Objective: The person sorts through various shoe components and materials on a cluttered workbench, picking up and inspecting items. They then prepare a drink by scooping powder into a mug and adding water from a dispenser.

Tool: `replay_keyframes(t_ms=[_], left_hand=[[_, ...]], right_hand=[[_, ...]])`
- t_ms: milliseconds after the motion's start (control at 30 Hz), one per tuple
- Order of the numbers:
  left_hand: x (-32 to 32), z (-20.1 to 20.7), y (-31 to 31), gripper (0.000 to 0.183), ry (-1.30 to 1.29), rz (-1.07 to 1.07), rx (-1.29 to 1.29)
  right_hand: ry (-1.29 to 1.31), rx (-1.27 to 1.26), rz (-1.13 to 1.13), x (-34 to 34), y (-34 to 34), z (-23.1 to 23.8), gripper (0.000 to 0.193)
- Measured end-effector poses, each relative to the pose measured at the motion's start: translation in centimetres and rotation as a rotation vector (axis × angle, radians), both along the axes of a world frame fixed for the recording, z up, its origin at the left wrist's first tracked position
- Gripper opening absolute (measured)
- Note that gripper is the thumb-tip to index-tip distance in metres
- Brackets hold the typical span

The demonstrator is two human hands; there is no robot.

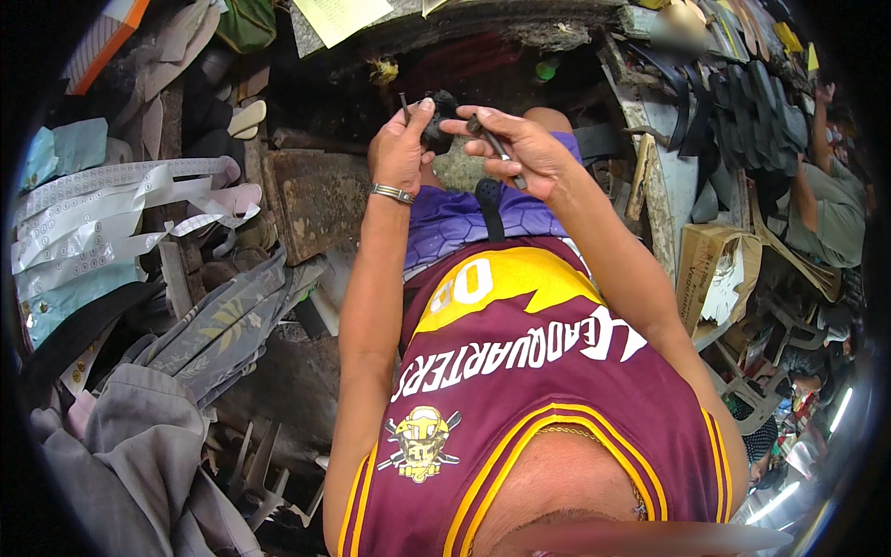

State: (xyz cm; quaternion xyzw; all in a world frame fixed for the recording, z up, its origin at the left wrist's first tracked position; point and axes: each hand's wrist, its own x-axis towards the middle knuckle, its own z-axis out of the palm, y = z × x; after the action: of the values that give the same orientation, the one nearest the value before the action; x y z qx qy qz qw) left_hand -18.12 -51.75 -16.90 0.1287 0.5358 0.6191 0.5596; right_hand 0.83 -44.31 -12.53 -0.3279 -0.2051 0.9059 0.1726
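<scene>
My left hand (404, 148) is closed around a crumpled-looking black piece (440, 119), whose kind I cannot make out. A thin dark rod (405, 108) sticks up beside its thumb. Close by on the right, my right hand (524, 153) grips a short metal rod-like tool (502, 153) between thumb and fingers, with a dark end toward the black piece. Its index fingertip reaches near that piece; whether they touch is unclear. Across my lap, over purple shorts (445, 213), lies a black strap-like piece (489, 206) with a rounded, perforated end.
A worn wooden board (311, 200) stands left of my knees. Patterned white strips (121, 200) and grey cloth (139, 446) lie farther left. At right are black sole-like pieces (742, 111), an open cardboard box (710, 274) and another person's shirt (831, 218). Yellow paper (339, 17) lies ahead.
</scene>
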Motion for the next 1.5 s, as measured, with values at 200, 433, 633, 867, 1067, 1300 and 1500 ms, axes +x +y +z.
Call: replay_keyframes(t_ms=[200,433,633,867,1067,1300,1500], left_hand=[[1.0,-0.6,-0.7,0.027,0.174,-0.138,-0.042],[3.6,-2.0,-0.6,0.021,0.123,-0.067,-0.059],[4.7,-1.3,0.6,0.021,0.135,-0.124,0.068],[4.9,-1.3,1.1,0.021,0.19,-0.252,0.018],[3.4,-2.1,1.9,0.024,0.031,-0.326,-0.075],[2.1,-1.5,3.3,0.03,-0.002,-0.333,-0.087],[0.6,-0.9,3.7,0.026,-0.012,-0.339,-0.092]], right_hand=[[-0.015,-0.195,-0.059,-1.4,-0.3,-2.2,0.018],[0.098,-0.28,-0.149,-0.9,-0.9,-4.7,0.015],[-0.008,-0.163,-0.126,-0.3,-0.7,-4.6,0.017],[-0.136,-0.191,-0.04,0.6,0.4,-4.4,0.023],[-0.238,-0.172,0.019,0.5,0.7,-3.2,0.024],[-0.213,-0.074,-0.013,-0.1,1.7,-2.4,0.02],[-0.241,-0.044,0.013,-0.1,1.8,-1.5,0.02]])
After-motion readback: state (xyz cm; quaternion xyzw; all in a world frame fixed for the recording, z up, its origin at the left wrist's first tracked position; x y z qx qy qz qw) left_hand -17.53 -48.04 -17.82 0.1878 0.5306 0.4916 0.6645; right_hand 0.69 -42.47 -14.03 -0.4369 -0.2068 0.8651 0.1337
